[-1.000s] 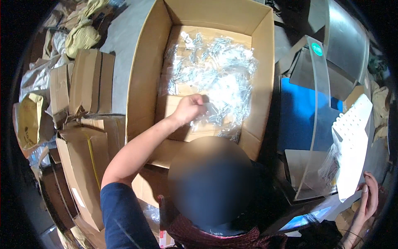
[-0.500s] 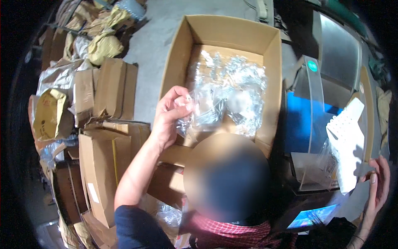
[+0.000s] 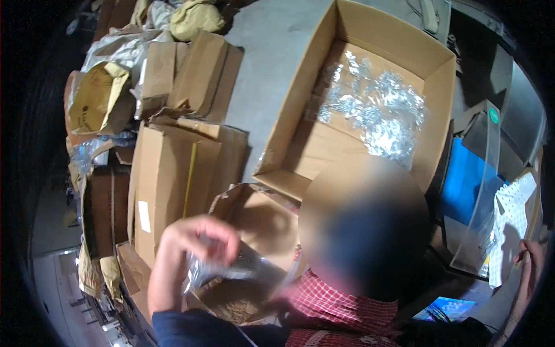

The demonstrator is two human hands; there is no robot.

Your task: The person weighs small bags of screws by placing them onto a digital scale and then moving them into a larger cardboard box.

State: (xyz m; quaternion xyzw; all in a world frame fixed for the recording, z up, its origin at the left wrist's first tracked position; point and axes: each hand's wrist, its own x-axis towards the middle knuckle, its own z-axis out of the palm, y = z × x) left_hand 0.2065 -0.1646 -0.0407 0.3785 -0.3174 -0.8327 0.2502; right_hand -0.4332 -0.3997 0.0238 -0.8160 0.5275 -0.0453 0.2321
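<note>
Left hand (image 3: 193,246) grips a clear bag (image 3: 231,272) over a small box (image 3: 254,231), near left.
Fingers curl around the crumpled bag; its contents are blurred. Right hand (image 3: 529,269), cut off at the far-right edge, pinches a white sheet (image 3: 509,222).

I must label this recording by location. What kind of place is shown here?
Probably a warehouse or packing area. Flattened cardboard boxes lie piled on a concrete floor, and a large open carton holds many small clear plastic bags. The left hand holds one clear bag.
</note>
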